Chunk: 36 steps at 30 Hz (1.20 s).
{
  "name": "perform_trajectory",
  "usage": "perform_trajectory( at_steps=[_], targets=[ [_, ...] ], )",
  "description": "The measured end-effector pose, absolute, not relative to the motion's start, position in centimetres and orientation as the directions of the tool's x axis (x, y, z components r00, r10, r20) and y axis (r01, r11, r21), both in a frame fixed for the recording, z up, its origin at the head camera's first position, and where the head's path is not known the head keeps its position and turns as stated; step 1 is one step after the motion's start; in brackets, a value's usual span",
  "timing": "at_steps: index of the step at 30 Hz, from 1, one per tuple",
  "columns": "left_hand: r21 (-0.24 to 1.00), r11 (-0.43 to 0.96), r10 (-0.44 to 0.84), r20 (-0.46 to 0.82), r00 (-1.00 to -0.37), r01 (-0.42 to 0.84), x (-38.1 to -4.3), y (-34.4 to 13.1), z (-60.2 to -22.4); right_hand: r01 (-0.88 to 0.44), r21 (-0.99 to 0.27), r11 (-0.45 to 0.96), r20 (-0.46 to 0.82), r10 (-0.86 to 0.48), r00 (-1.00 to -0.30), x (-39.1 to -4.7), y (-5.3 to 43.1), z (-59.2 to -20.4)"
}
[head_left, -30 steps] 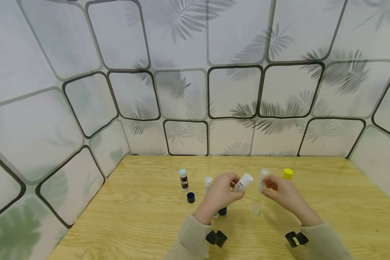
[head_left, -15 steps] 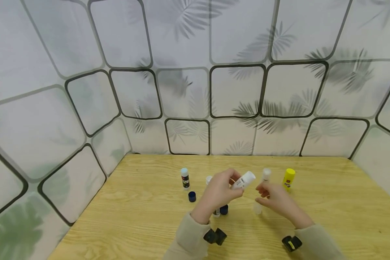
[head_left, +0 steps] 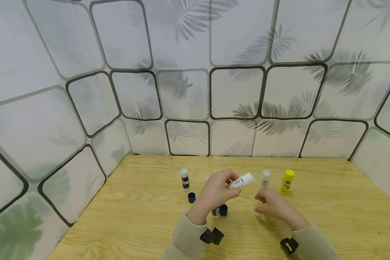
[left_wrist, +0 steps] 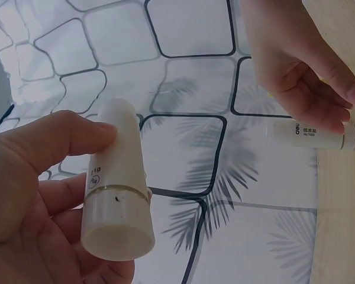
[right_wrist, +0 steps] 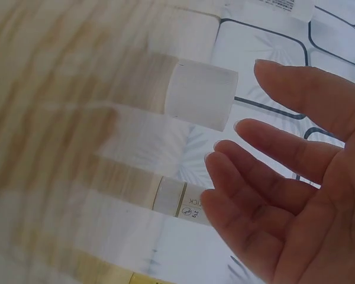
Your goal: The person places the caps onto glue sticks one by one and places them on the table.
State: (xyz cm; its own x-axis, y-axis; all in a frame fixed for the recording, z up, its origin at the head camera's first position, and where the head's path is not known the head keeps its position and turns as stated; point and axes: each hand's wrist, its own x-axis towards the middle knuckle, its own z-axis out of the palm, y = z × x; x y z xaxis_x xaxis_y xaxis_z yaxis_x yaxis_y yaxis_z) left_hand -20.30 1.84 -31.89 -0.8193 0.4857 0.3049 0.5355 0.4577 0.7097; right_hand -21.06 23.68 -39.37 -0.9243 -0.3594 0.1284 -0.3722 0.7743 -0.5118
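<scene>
My left hand (head_left: 214,189) pinches a white glue stick (left_wrist: 115,171) between thumb and fingers. The stick is tilted above the table, its white end pointing right in the head view. My right hand (head_left: 274,206) is low over the table, thumb and fingers apart. Just beyond its fingertips a translucent white cap (right_wrist: 201,94) stands on the wood, partly hidden by the hand in the head view. Behind that hand another white glue stick (head_left: 265,177) stands upright, its lower part covered by the fingers.
A yellow glue stick (head_left: 287,182) stands on the wooden table (head_left: 133,216) at the right. To the left are a black-labelled stick with a light blue top (head_left: 185,180) and a dark blue cap (head_left: 191,197). Near my left wrist are another dark blue cap (head_left: 223,209) and a stick (head_left: 216,212).
My right hand has come away from the standing white glue stick, moving nearer and slightly left to the translucent cap. The glue stick in my left hand has tipped flatter.
</scene>
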Motion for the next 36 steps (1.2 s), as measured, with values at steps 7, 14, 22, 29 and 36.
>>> perform_trajectory(
  at_steps=[7, 14, 22, 29, 36],
  targets=[
    [0.702, 0.464, 0.488, 0.307, -0.817, 0.541, -20.34, 1.53, -31.70, -0.346, -0.470, 0.812, 0.100, -0.340, -0.935, -21.07, 23.45, -39.60],
    [0.702, 0.469, 0.491, 0.297, -0.819, 0.536, -20.34, 1.32, -31.50, -0.339, -0.469, 0.815, 0.080, -0.343, -0.936, -21.05, 23.44, -39.79],
    [0.697, 0.469, 0.499, 0.297, -0.814, 0.542, -20.39, 1.28, -31.53, -0.346, -0.463, 0.816, 0.062, -0.359, -0.931, -20.91, 23.41, -39.77],
    [0.689, 0.478, 0.500, 0.297, -0.814, 0.545, -20.37, 1.29, -31.51, -0.342, -0.472, 0.813, 0.041, -0.367, -0.929, -20.99, 23.44, -39.92],
    [0.694, 0.478, 0.500, 0.288, -0.817, 0.538, -20.38, 1.31, -31.55, -0.379, -0.482, 0.790, 0.056, -0.403, -0.913, -20.92, 23.42, -39.99]
  ],
)
